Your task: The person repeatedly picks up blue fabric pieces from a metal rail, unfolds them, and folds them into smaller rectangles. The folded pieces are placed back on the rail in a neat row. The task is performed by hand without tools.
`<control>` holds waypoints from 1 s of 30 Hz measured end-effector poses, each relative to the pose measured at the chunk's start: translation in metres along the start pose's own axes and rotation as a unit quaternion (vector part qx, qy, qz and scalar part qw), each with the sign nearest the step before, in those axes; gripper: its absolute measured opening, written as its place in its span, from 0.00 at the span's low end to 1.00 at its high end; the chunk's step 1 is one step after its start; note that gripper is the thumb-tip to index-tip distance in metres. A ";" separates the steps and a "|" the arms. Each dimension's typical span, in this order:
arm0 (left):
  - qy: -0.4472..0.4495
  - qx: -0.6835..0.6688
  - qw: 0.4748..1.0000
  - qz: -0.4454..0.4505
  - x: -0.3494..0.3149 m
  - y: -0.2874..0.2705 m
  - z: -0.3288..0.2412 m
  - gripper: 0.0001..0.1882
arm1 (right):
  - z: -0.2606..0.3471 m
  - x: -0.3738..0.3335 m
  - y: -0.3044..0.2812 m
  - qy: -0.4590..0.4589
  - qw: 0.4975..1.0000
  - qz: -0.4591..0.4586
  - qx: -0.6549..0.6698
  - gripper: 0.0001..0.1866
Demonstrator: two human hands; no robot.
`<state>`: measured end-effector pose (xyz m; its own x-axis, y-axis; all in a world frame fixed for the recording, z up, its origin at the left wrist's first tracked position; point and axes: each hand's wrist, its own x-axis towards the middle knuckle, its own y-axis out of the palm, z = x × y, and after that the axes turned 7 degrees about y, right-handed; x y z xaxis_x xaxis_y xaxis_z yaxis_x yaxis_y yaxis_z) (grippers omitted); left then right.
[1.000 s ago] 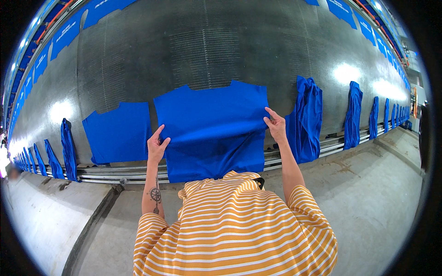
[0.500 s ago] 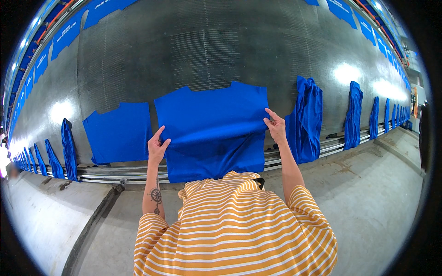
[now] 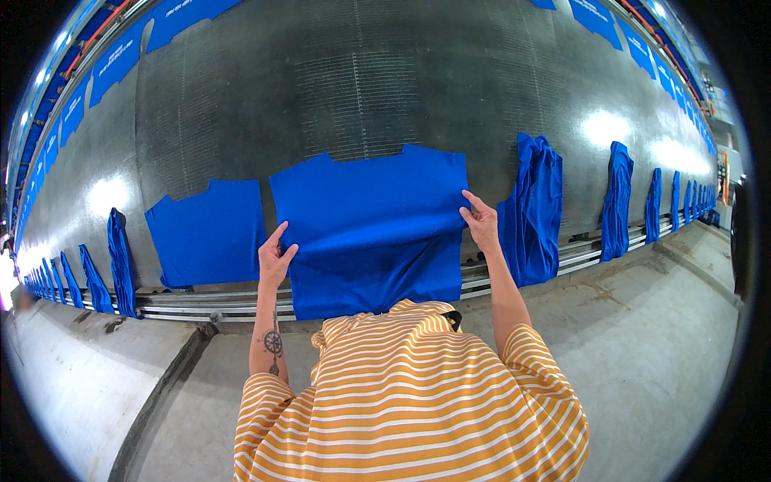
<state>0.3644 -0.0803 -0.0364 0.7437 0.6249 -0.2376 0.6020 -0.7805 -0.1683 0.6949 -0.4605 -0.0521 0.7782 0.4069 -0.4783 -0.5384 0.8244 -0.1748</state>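
Observation:
A blue cut fabric panel (image 3: pixel 369 193), shaped like a shirt body with a notched neckline at its far edge, spans the space between my hands. Its far part lies flat on the dark table, while the near part bulges in a soft fold and hangs over the table's front edge towards me. My left hand (image 3: pixel 275 259) holds the panel's left side edge, thumb and forefinger at the cloth. On the opposite edge, slightly farther away, my right hand (image 3: pixel 481 225) grips the panel the same way. The fingers underneath are partly hidden.
A similar blue panel (image 3: pixel 210 233) lies flat to the left. Bunched blue cloths drape over the edge, one close on the right (image 3: pixel 536 209), another on the left (image 3: pixel 120 261). Metal rails (image 3: pixel 189 308) run along the long dark table (image 3: pixel 241 104). Printed blue pieces (image 3: pixel 116 60) line its far side.

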 end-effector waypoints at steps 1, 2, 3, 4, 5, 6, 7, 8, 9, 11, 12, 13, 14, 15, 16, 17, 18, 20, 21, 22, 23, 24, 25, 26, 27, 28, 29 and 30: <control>-0.005 0.008 1.000 0.004 0.000 -0.002 0.002 0.32 | 0.001 0.000 0.001 -0.003 1.000 -0.002 -0.003 0.24; -0.010 0.015 1.000 0.007 -0.001 -0.004 0.005 0.32 | 0.003 -0.001 0.001 -0.006 1.000 -0.004 -0.006 0.24; -0.011 0.011 1.000 0.006 -0.002 -0.004 0.005 0.32 | 0.004 -0.001 0.001 -0.001 1.000 -0.001 -0.008 0.24; -0.011 0.007 1.000 0.004 -0.002 -0.004 0.005 0.32 | 0.005 -0.001 0.000 0.003 1.000 0.003 -0.010 0.24; -0.012 0.003 1.000 0.002 -0.003 -0.003 0.005 0.32 | 0.007 -0.001 0.000 0.008 1.000 0.006 -0.012 0.24; -0.017 0.012 1.000 0.005 -0.002 -0.002 0.001 0.32 | 0.007 -0.002 0.000 0.011 1.000 0.005 -0.009 0.24; -0.022 0.022 0.999 0.007 -0.001 -0.001 -0.005 0.32 | 0.009 -0.003 0.000 0.015 1.000 0.004 -0.007 0.24; -0.028 0.031 0.999 0.010 0.000 -0.001 -0.008 0.32 | 0.009 -0.003 0.001 0.018 1.000 0.003 -0.004 0.24; -0.021 0.034 0.999 0.009 -0.001 -0.002 -0.004 0.32 | 0.009 -0.003 0.002 0.006 1.000 0.000 0.001 0.24; -0.009 0.038 0.999 0.008 -0.002 -0.004 0.006 0.32 | 0.007 -0.001 0.005 -0.018 1.000 -0.005 0.011 0.24; -0.012 0.037 0.999 0.007 -0.002 -0.004 0.007 0.32 | 0.007 -0.001 0.005 -0.014 1.000 -0.005 0.009 0.24; -0.015 0.035 0.999 0.007 -0.002 -0.004 0.007 0.32 | 0.006 -0.001 0.004 -0.011 1.000 -0.005 0.006 0.24; -0.017 0.034 0.999 0.006 -0.002 -0.004 0.007 0.32 | 0.006 -0.001 0.004 -0.007 1.000 -0.004 0.003 0.24; -0.017 0.035 0.999 0.007 -0.002 -0.003 0.006 0.32 | 0.007 -0.001 0.003 0.001 1.000 0.000 0.000 0.24; -0.018 0.037 0.999 0.008 -0.002 -0.003 0.005 0.32 | 0.007 -0.001 0.002 0.010 1.000 0.004 -0.003 0.24; -0.018 0.039 0.999 0.009 -0.001 -0.002 0.003 0.32 | 0.007 -0.001 0.001 0.018 1.000 0.008 -0.006 0.24; -0.018 0.033 0.999 0.009 -0.002 -0.002 0.003 0.32 | 0.009 -0.002 0.002 0.016 1.000 0.006 -0.009 0.24; -0.017 0.023 1.000 0.009 -0.002 -0.002 0.003 0.32 | 0.012 -0.002 0.003 0.013 1.000 0.001 -0.016 0.24; -0.011 0.024 1.000 0.010 -0.002 -0.002 0.004 0.32 | 0.012 -0.002 0.003 0.010 1.000 0.003 -0.012 0.24; -0.005 0.025 1.000 0.011 -0.002 -0.003 0.005 0.32 | 0.010 -0.001 0.003 0.008 1.000 0.005 -0.009 0.24; -0.003 0.025 1.000 0.011 -0.002 -0.003 0.005 0.32 | 0.009 -0.001 0.002 0.005 1.000 0.007 -0.005 0.24; 0.000 0.025 1.000 0.011 -0.001 -0.002 0.004 0.32 | 0.007 -0.001 0.001 0.011 1.000 0.008 -0.005 0.24; -0.001 0.024 1.000 0.010 -0.001 -0.002 0.003 0.32 | 0.005 0.000 0.000 0.016 1.000 0.010 -0.005 0.24; -0.001 0.022 1.000 0.009 -0.001 -0.001 0.002 0.32 | 0.003 0.000 -0.001 0.021 1.000 0.011 -0.005 0.24; 0.001 0.025 1.000 0.008 -0.001 -0.001 0.002 0.32 | 0.002 0.001 0.000 0.016 1.000 0.012 -0.005 0.24; 0.003 0.028 1.000 0.008 -0.001 -0.001 0.003 0.32 | 0.001 0.002 0.000 0.010 1.000 0.014 -0.004 0.24; 0.005 0.030 1.000 0.007 -0.001 -0.001 0.004 0.32 | 0.000 0.002 0.000 0.004 1.000 0.016 -0.004 0.24; 0.008 0.033 0.999 0.004 0.000 0.001 0.001 0.32 | 0.000 0.002 0.000 -0.007 1.000 0.014 -0.007 0.24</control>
<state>0.3644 -0.0811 -0.0375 0.7536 0.6180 -0.2238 0.5755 -0.7849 -0.2295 0.6965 -0.4593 -0.0532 0.7674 0.4349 -0.4711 -0.5641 0.8072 -0.1738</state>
